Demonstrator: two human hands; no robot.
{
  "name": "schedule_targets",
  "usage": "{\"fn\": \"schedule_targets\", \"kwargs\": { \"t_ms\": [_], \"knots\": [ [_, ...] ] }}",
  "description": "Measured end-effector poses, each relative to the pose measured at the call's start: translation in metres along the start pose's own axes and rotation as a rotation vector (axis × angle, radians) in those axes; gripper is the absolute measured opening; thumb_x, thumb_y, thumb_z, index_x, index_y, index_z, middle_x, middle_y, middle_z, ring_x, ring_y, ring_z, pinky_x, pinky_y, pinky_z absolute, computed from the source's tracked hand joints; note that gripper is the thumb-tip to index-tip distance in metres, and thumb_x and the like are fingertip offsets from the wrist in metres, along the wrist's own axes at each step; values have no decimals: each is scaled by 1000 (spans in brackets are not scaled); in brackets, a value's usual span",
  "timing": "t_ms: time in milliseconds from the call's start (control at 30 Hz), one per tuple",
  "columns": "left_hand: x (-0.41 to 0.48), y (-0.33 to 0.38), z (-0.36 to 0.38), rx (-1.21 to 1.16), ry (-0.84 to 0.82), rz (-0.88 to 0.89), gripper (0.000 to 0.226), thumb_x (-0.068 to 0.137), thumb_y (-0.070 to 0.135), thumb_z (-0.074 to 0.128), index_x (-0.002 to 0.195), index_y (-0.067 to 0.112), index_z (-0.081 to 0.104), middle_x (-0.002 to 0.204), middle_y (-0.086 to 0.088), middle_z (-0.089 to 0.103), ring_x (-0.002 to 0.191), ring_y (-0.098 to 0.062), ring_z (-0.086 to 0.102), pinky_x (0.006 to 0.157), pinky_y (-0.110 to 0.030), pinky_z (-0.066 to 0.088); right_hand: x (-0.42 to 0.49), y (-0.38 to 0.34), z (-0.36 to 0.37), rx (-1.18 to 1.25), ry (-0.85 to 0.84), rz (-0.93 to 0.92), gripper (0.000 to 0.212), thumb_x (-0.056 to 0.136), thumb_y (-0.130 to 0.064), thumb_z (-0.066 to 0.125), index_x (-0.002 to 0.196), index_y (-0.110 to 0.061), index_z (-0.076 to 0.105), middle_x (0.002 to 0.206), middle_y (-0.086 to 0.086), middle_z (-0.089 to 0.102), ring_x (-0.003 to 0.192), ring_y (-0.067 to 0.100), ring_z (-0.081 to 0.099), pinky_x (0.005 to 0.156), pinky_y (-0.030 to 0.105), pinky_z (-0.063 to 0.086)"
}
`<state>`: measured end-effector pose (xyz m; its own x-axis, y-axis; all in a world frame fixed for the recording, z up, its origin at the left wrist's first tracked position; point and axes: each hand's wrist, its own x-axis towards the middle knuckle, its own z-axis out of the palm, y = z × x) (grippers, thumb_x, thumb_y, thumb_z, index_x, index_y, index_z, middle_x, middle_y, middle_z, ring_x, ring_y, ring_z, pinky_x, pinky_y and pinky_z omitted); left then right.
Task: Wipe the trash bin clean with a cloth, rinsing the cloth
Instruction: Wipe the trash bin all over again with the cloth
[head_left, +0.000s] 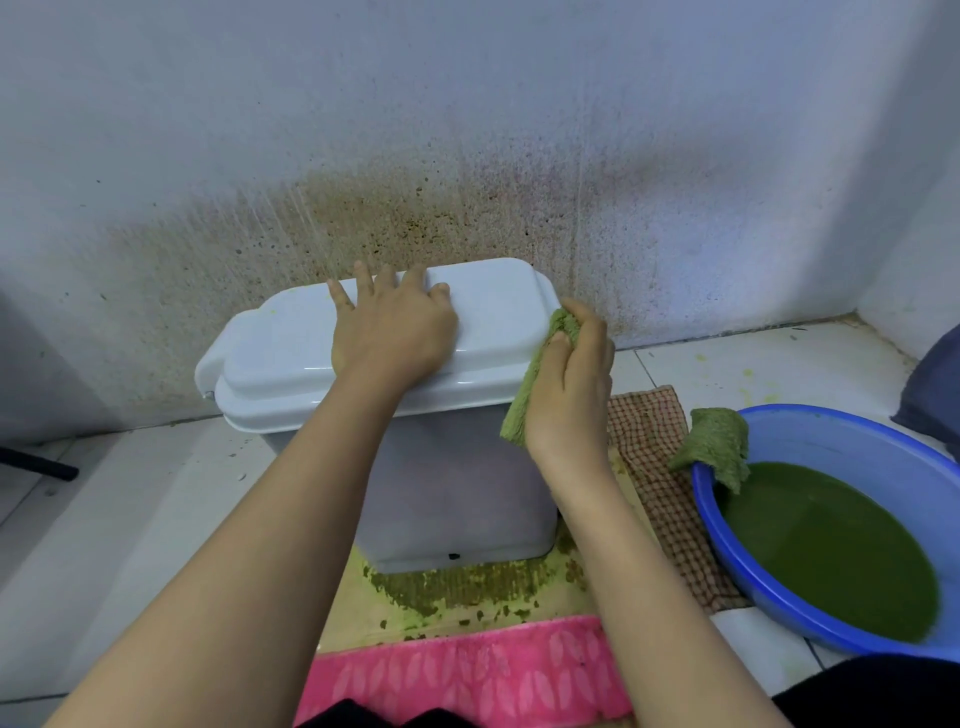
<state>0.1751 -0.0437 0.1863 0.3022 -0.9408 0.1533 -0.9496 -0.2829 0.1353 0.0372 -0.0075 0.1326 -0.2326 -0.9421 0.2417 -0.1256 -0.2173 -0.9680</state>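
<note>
Atop trash bin lid (291, 358): left hand (395, 325) flat, grip released | right hand (571, 384) grip grasping cloth (521, 408) at lid's right edge

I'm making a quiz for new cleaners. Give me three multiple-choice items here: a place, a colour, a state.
1. Where is the spare cloth? A on the floor tiles; B draped over the rim of the basin; C on the pink towel.
2. What colour is the basin? A red; B white; C blue.
3. What is the right hand doing? A gripping a cloth against the lid; B hanging idle; C dipping in water.
Answers: 1 B, it hangs over the rim; 2 C, its wall is blue; 3 A, fingers curl round the cloth.
</note>
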Motion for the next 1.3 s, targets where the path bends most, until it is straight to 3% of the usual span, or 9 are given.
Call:
{"fn": "schedule_targets", "kwargs": {
  "t_ms": [167, 400, 567, 667, 767, 900, 1000, 1167, 1300],
  "knots": [
    [-2, 2, -1, -13, -12, -2, 55, 104, 36, 18, 154, 16, 30, 163, -13, 21, 153, -33, -1, 121, -56, -7, -7, 5, -5, 97, -46, 6, 36, 104, -20, 36, 139, -28, 41, 139, -5, 40, 128, 21, 40, 107, 47, 34],
    [3, 1, -2, 22, -6, -3, 55, 103, 35, 18, 148, 12, 38, 161, -17, 24, 153, -33, 2, 121, -57, -6, -2, 5, -11, -155, -117, -100, 46, 93, -33, 35, 139, -26, 38, 140, 0, 39, 127, 25, 35, 104, 54, 32],
    [3, 1, -2, 25, -11, -10, 55, 102, 36, 19, 147, 11, 39, 161, -17, 25, 153, -34, 1, 121, -57, -6, 4, 4, -10, -44, -64, -52, 36, 95, -22, 39, 131, -22, 40, 136, 5, 43, 121, 31, 44, 98, 55, 39],
    [1, 1, -2, 23, -6, -13, 54, 103, 36, 19, 147, 12, 39, 161, -17, 24, 153, -34, 0, 121, -56, -7, 14, 1, -17, 119, -5, 0, 27, 92, -19, 41, 119, -23, 35, 124, 6, 49, 107, 29, 55, 87, 40, 51],
    [1, 1, 0, 22, 10, -7, 54, 102, 36, 19, 148, 13, 39, 161, -17, 23, 153, -34, 0, 120, -57, -8, 12, 4, -29, 198, 77, 19, 26, 95, -5, 38, 113, -25, 35, 105, -9, 47, 95, 23, 55, 67, 17, 44],
    [2, 1, 2, 21, 27, -8, 54, 103, 35, 18, 147, 13, 39, 161, -18, 24, 153, -33, 0, 121, -56, -8, -11, 13, -11, 141, 36, -155, 21, 92, -20, 42, 105, -36, 38, 111, -15, 46, 112, 23, 44, 87, 31, 37],
    [3, 0, 3, 21, 33, -5, 54, 102, 34, 18, 147, 14, 40, 160, -16, 27, 153, -32, 0, 121, -56, -8, -13, 22, 9, 62, 91, -224, 25, 94, -30, 41, 116, -19, 44, 124, -1, 49, 118, 22, 41, 93, 38, 35],
    [4, 0, 3, 36, 21, -5, 54, 102, 33, 17, 147, 14, 39, 160, -16, 26, 153, -34, 0, 120, -57, -7, 9, 12, 9, 159, 123, -21, 6, 96, -17, 40, 101, -20, 38, 115, 4, 47, 110, 28, 47, 90, 51, 41],
    [6, 3, 2, 34, 9, -14, 54, 102, 33, 17, 148, 13, 38, 162, -16, 23, 153, -34, 0, 121, -57, -6, 32, 4, 4, 172, 81, 88, 10, 96, -11, 43, 102, -17, 37, 116, 4, 40, 112, 30, 46, 97, 53, 40]
  ]
}}
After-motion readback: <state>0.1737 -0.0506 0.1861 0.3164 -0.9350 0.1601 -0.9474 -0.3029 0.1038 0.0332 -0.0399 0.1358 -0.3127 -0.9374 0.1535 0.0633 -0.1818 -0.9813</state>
